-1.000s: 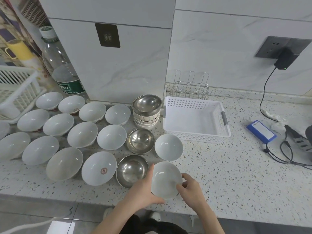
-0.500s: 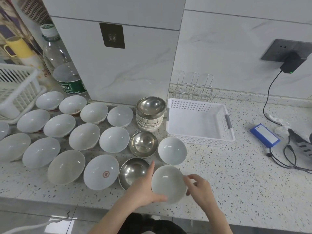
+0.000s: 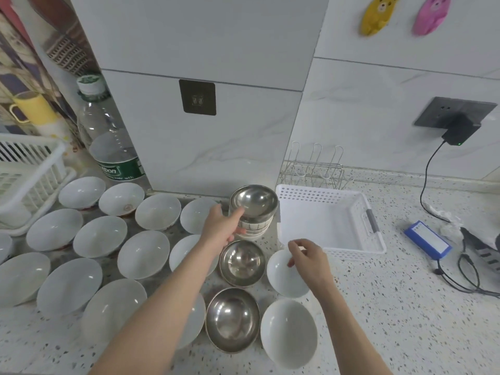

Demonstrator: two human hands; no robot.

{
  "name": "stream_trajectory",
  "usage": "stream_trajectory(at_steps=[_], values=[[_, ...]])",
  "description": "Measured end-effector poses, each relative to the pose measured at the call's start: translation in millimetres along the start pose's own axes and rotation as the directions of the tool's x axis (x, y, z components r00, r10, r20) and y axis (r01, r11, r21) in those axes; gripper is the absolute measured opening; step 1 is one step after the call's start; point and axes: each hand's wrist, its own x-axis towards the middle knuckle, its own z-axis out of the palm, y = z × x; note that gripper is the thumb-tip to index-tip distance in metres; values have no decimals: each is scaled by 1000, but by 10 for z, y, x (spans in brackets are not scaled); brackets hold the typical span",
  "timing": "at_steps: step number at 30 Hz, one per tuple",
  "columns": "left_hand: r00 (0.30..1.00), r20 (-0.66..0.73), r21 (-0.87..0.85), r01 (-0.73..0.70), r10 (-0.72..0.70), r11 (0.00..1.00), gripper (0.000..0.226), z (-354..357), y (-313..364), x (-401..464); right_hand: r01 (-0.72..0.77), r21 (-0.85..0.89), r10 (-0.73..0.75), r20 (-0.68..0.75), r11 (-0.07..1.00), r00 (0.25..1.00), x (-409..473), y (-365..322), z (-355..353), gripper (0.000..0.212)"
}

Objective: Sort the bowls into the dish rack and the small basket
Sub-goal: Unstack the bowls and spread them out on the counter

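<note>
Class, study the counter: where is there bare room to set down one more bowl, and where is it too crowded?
Free: the speckled counter between the white basket and the blue box, and the basket's floor. Crowded: left of the right hand, white bowls and steel bowls sit nearly rim to rim.

Two bare forearms reach into view from the bottom edge. No sleeves, gloves, watch, rings or bracelets show on either one. The left hand [image 3: 219, 230] and the right hand [image 3: 307, 257] are both uncovered, with short, unpainted fingernails [image 3: 291, 263].
</note>
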Motion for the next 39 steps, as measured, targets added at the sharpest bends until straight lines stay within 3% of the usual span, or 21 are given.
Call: stream_trajectory(at_steps=[4, 12, 17, 23, 28, 34, 39], values=[[997, 73, 22, 8, -10, 1000, 37, 43, 79, 136, -74, 92, 73, 19, 993, 997, 65, -89, 74, 15], [995, 101, 5, -21, 20, 1000, 70, -3, 99, 224, -116, 122, 114, 19, 986, 993, 181, -185, 84, 14], [983, 148, -82, -97, 108, 992, 62, -122, 139, 174, -135, 103, 133, 27, 985, 991, 336, -278, 163, 34], [979, 53, -187, -184, 197, 965, 78, -419, 113, 89, -132, 32, 129, 73, 991, 989, 501, -513, 367, 56], [987, -9, -151, -160, 161, 975, 86, -670, -26, 83, -109, -37, 112, 94, 993, 989, 569, -621, 542, 49], [997, -20, -101, -82, 81, 991, 81, -854, -274, 70, -95, -17, 95, 39, 995, 995, 619, -654, 593, 55], [994, 10, -132, -103, 105, 986, 55, -892, -324, 27, -61, 58, 60, 11, 996, 998, 562, -667, 595, 58]])
